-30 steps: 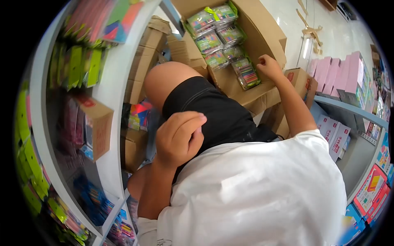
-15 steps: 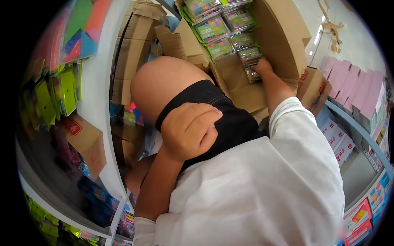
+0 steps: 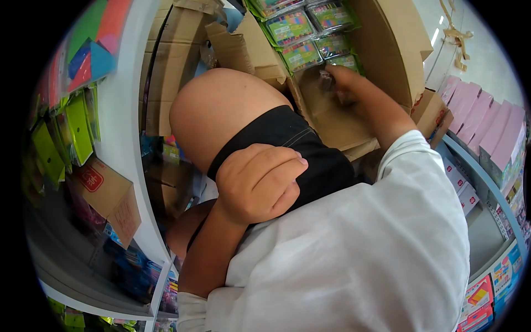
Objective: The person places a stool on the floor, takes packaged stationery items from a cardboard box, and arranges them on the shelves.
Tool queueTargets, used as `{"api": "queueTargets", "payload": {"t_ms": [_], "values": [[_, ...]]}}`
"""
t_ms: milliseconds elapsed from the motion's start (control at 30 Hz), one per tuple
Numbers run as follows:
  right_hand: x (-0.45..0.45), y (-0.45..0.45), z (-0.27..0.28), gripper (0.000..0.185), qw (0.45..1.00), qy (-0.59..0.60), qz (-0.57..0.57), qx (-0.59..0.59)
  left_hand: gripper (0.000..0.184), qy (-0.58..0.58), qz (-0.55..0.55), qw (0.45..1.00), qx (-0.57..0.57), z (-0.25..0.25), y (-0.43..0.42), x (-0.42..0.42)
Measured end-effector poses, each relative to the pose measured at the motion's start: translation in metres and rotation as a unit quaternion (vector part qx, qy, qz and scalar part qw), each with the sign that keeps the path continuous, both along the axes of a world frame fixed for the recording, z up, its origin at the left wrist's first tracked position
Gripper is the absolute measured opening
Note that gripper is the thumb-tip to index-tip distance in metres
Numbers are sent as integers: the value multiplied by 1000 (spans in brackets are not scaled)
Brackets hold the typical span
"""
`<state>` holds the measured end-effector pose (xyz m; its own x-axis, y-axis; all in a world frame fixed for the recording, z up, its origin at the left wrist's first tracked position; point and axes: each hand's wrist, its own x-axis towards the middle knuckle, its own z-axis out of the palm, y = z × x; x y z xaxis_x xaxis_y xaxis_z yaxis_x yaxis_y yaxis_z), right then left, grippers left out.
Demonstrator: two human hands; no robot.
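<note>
My right hand [image 3: 344, 83] reaches into an open cardboard box [image 3: 395, 50], its fingers closed on a small clear plastic pack [image 3: 327, 81] with dark contents. Motion blurs that pack, so its kind is unclear. Just beyond the fingers, stacked flat packs with green labels and many-coloured contents [image 3: 301, 55] fill the far part of the box. Bare cardboard shows at the near end. My left hand [image 3: 260, 182] is curled into a fist on the black shorts [image 3: 276, 138] over my thigh, and nothing shows in it.
Shelves on the left hold green packets [image 3: 80, 127] and a brown carton [image 3: 105, 191]. A torn cardboard box [image 3: 180, 66] stands beyond my knee. Pink boxes [image 3: 484, 113] line a shelf at right, with white boxes [image 3: 464, 191] below. Tape scraps [image 3: 456, 36] lie on the floor.
My right hand has drawn the pack away from the stack, toward the left and the near part of the box. The view has shifted slightly. My left fist stays on the thigh.
</note>
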<state>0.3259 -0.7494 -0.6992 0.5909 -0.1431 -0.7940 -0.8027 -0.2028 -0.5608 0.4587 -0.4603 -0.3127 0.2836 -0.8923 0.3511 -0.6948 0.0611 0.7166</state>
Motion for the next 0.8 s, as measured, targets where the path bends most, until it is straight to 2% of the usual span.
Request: {"api": "queueTargets", "payload": {"t_ms": [67, 133, 200, 233, 300, 433, 500, 733, 800], "values": [[4, -12, -17, 39, 984, 66, 154, -59, 29, -7, 4, 1000, -6, -4, 2, -1], [-7, -14, -13, 32, 965, 97, 227, -89, 30, -16, 6, 1000, -15, -3, 2, -1], [-31, -7, -1, 38, 900, 29, 341, -272, 30, -7, 5, 1000, -3, -1, 1, -1], [-36, -3, 4, 38, 899, 26, 341, -272, 30, -9, 6, 1000, -3, 0, 1, 0], [-44, 5, 11, 51, 843, 54, 408, -347, 29, -7, 3, 1000, 3, 0, 2, -1], [-49, 17, 32, 46, 858, 66, 357, -363, 28, -8, 1, 1000, -2, -1, 3, 0], [-56, 16, 28, 76, 859, 48, 359, -361, 28, -9, 0, 1000, -5, -1, 2, 0], [-34, 16, 52, 72, 866, 76, 371, -327, 29, -7, -9, 1000, -5, 2, 0, 1], [-24, 20, 61, 68, 831, 106, 428, -339, 30, -16, -1, 1000, -17, 0, 1, 0]]}}
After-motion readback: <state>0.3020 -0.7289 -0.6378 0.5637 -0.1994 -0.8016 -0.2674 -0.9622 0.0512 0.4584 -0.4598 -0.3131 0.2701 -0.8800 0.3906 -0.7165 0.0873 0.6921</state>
